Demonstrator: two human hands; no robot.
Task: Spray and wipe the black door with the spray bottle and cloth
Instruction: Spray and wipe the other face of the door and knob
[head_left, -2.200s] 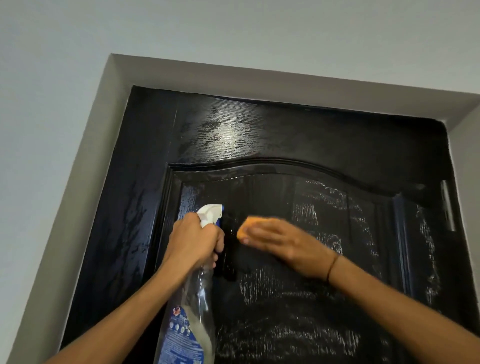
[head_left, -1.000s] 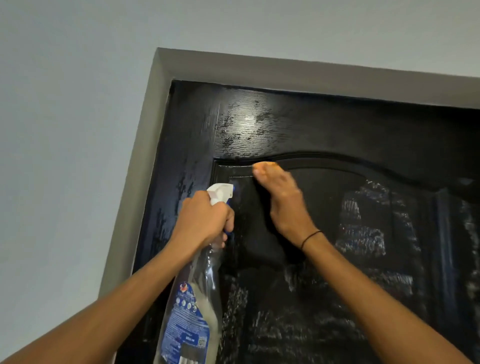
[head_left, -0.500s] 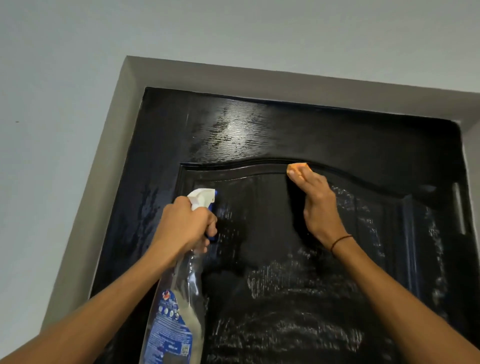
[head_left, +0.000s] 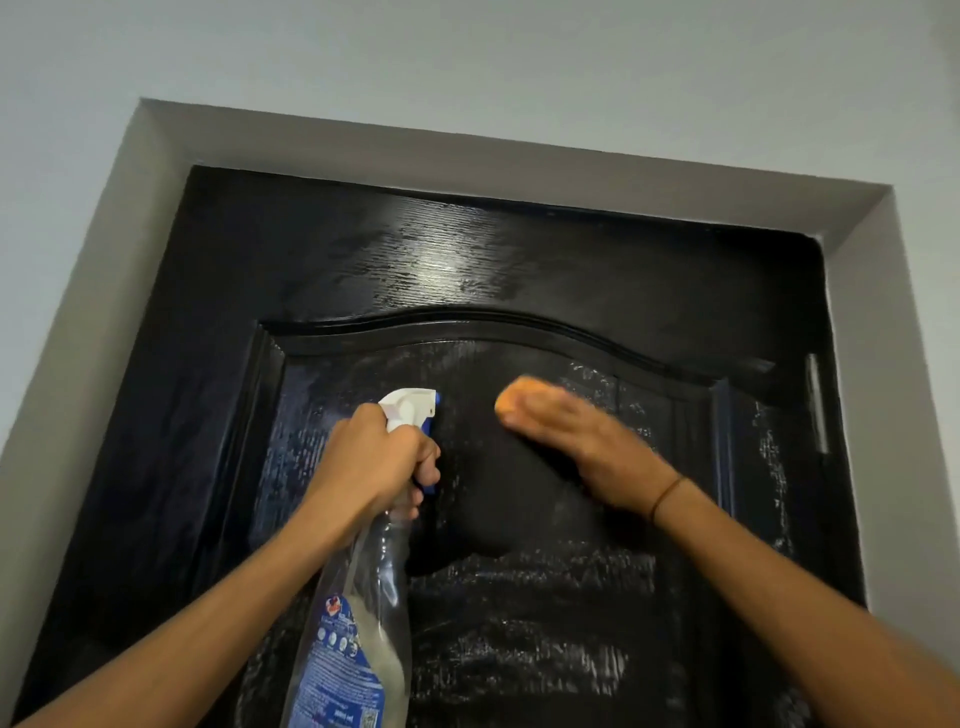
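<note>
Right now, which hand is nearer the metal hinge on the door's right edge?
The right hand. It presses the orange cloth flat on the panel, left of the hinge. The left hand grips the spray bottle farther left.

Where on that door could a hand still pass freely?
Free: the top rail above the arched moulding, and the left stile. Crowded: the panel's middle, where the left hand grips the spray bottle beside the right hand pressing the orange cloth.

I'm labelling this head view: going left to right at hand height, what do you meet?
Grey door frame → spray bottle gripped by left hand → orange cloth under right hand → metal hinge.
</note>
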